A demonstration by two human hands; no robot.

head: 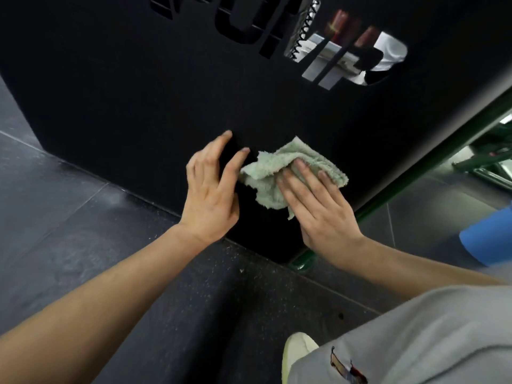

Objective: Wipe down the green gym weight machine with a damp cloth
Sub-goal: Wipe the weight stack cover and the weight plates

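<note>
- Low on the panel (166, 92), near its bottom edge: cloth (279, 173), pale green terry, crumpled, pressed vs. the black face.
- R hand (318, 206) lies flat on the cloth's lower right part; fingers (302, 167) straight & spread, palm down, nothing curled round the fabric. Cloth's left & top folds stick out past the fingers.
- L hand (213, 189) just beside the cloth on its left, fingers straight, slightly fanned, tips on the panel; holds nothing. Whether it touches the cloth edge: can't tell.
- Both forearms bare, reaching in from the bottom of the view.
- Panel = matte black shroud of the machine, w/ large cut-out letters (249, 26) up top; thru the cut-outs a zigzag cord (304, 29) and blurred light & reddish shapes behind, too blurred to name.
- Green frame (415, 173) runs diagonally along the panel's right edge, down to a green foot (302, 261) on the floor (69, 203) at the panel's lower corner.
- More green tubing (493, 159) at far right, well apart from the hands.
- Floor: dark grey tiles at left, speckled dark mat under the person.
- Blue object (487, 236) at right edge, partly cut off; kind unclear.
- Bottom right: grey trouser leg (415, 342) w/ small printed mark, and a pale yellow-white shoe (296, 350) on the mat.
</note>
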